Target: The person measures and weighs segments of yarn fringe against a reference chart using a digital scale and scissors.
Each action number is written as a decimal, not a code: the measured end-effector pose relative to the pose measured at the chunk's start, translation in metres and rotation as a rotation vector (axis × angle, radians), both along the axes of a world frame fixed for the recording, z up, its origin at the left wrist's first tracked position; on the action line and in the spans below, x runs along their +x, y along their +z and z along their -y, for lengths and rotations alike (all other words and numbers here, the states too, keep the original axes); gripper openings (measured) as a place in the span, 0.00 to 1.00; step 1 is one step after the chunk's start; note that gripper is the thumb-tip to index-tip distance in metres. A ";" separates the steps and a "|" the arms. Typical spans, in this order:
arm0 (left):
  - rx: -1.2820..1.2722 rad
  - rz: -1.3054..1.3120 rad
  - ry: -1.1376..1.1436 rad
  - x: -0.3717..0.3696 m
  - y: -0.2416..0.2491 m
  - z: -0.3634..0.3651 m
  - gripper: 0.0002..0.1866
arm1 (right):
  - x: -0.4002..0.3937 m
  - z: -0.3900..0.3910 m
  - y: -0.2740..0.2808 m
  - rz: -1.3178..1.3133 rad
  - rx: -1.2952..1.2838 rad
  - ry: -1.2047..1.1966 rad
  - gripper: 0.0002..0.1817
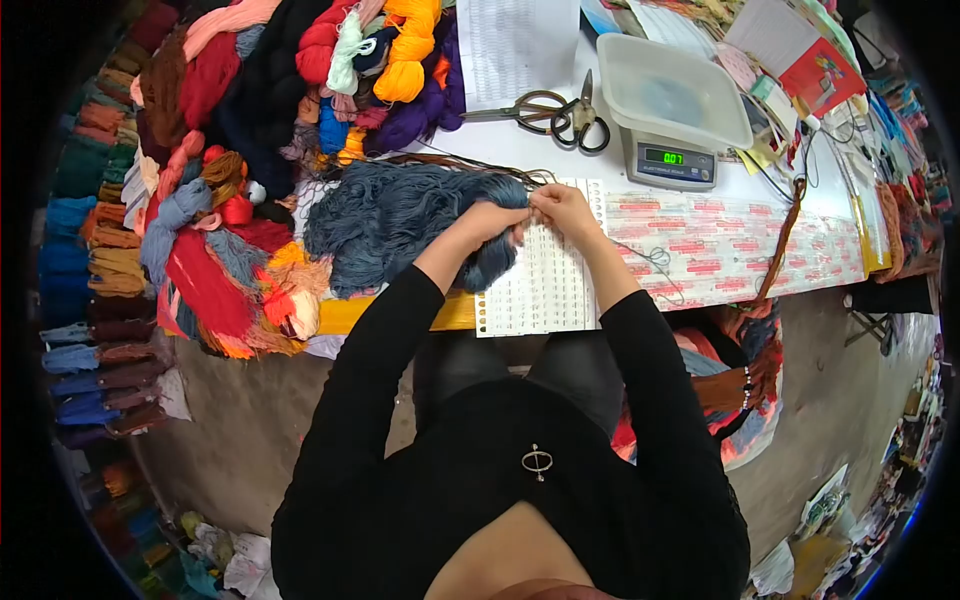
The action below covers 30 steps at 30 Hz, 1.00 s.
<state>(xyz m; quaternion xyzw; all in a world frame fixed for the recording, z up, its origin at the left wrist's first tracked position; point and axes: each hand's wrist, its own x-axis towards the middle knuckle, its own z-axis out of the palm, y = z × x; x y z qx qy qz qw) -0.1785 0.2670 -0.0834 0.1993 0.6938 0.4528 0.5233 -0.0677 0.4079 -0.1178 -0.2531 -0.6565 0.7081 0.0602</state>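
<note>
A dark blue-grey skein of yarn lies across the table in front of me, its smooth looped end folded at the right. My left hand rests on that looped end, closed, with thumb and fingers gripping the yarn. Just right of it, my right hand is closed in a pinch at the skein's edge, nearly touching the left fingertips. What sits between the right fingertips is too small to make out. Under both hands lies a printed sheet with punched edges, partly covered by the skein.
Colourful yarn hanks pile up on the left. Beyond my hands lie black-handled scissors and another pair. A digital scale carries a clear plastic tray. Loose thread lies at the right; a brown yarn braid crosses the table edge.
</note>
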 end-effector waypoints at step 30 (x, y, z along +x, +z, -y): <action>-0.033 -0.931 0.293 -0.053 -0.005 0.040 0.18 | 0.006 0.050 0.027 0.142 0.963 -0.102 0.20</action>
